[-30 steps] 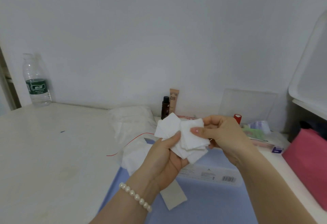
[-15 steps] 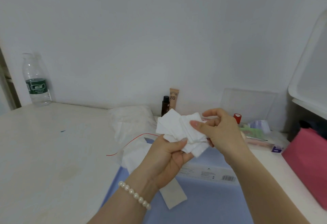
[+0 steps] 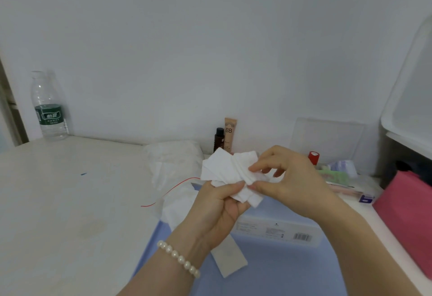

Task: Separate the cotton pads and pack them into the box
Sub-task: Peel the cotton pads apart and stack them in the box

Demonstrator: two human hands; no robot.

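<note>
A fanned bundle of white square cotton pads [image 3: 224, 169] is held in the air above the table. My left hand [image 3: 217, 211], with a pearl bracelet on the wrist, grips the bundle from below, thumb on top. My right hand [image 3: 287, 178] pinches the right edge of the pads between thumb and forefinger. Under my hands lies a clear plastic box [image 3: 275, 230] with a barcode label on its front wall, on a light blue mat [image 3: 268, 270]. Its clear lid [image 3: 327, 139] leans on the wall behind.
A clear plastic bag [image 3: 173, 162] with a red strip lies left of my hands. A water bottle [image 3: 49, 108] stands far left. A dark bottle [image 3: 219, 139] and BB tube [image 3: 230, 132] stand by the wall. A pink item [image 3: 406, 214] and a white bin [image 3: 411, 108] are at the right.
My right hand slid from lying over the pads to pinching their right edge with thumb and forefinger. The bundle fanned out a little and shifted slightly upward.
</note>
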